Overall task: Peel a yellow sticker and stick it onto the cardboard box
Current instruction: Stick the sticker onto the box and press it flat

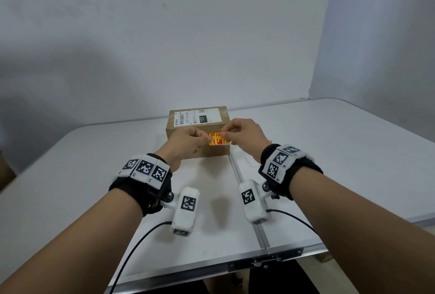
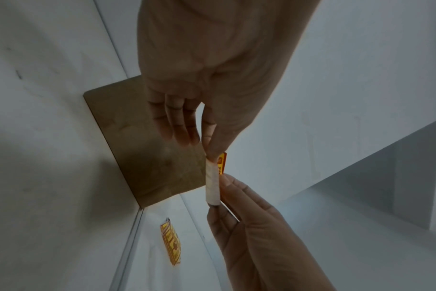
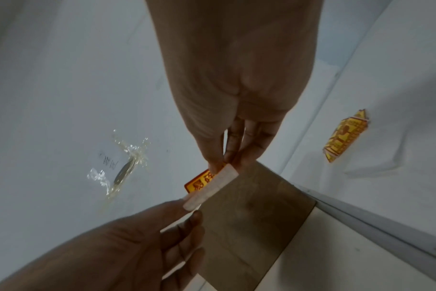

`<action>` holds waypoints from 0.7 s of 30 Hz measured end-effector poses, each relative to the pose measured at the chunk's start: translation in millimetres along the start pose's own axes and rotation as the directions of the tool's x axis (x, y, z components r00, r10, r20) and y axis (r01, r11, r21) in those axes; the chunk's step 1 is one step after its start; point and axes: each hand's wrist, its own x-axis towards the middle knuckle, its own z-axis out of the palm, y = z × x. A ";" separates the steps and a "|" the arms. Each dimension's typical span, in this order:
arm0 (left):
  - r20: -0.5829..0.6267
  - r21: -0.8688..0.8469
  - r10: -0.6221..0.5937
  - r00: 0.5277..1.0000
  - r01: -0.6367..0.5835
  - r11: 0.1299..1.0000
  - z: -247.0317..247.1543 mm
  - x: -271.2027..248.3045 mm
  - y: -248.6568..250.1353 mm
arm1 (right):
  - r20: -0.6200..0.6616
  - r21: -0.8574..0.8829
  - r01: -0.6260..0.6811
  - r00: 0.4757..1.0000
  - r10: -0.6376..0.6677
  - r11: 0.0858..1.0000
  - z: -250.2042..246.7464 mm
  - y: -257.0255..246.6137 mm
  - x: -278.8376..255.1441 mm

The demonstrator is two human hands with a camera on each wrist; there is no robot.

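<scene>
A brown cardboard box [image 1: 200, 138] with a white shipping label on top stands mid-table. Just in front of it, above the table, both hands hold a small yellow-and-red sticker [image 1: 217, 139] on its white backing [image 2: 212, 183]. My left hand [image 1: 207, 138] pinches one end between thumb and forefinger, and my right hand [image 1: 226, 132] pinches the other end. In the right wrist view the yellow sticker [image 3: 202, 181] shows behind the backing strip [image 3: 212, 187]. Whether the sticker has parted from the backing I cannot tell.
Another yellow sticker sheet [image 3: 344, 135] lies on the white table [image 1: 329, 152] to the right of the box. A crumpled clear plastic bag [image 3: 120, 163] shows in the right wrist view. A metal seam [image 1: 247, 199] runs down the table's middle.
</scene>
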 end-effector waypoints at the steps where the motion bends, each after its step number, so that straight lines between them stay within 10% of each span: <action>1: -0.004 0.001 0.005 1.000 -0.005 1.000 -3.2 0.1 -0.7 | 0.000 -0.021 0.016 1.000 -0.016 1.000 2.2 -1.7 1.6; 12: -0.067 0.034 0.049 0.997 -0.046 0.998 -28.5 1.6 -11.0 | 0.053 -0.084 0.047 0.998 -0.043 0.995 21.2 -17.6 15.7; 17: -0.284 0.235 0.253 0.925 -0.188 0.954 -41.0 7.4 -7.1 | -0.055 -0.164 0.093 0.993 -0.104 0.982 21.5 -13.9 22.3; 21: -0.081 0.528 0.356 0.931 -0.263 0.807 -47.0 24.8 0.2 | 0.002 -0.216 0.199 0.979 -0.203 0.956 26.3 -14.4 28.0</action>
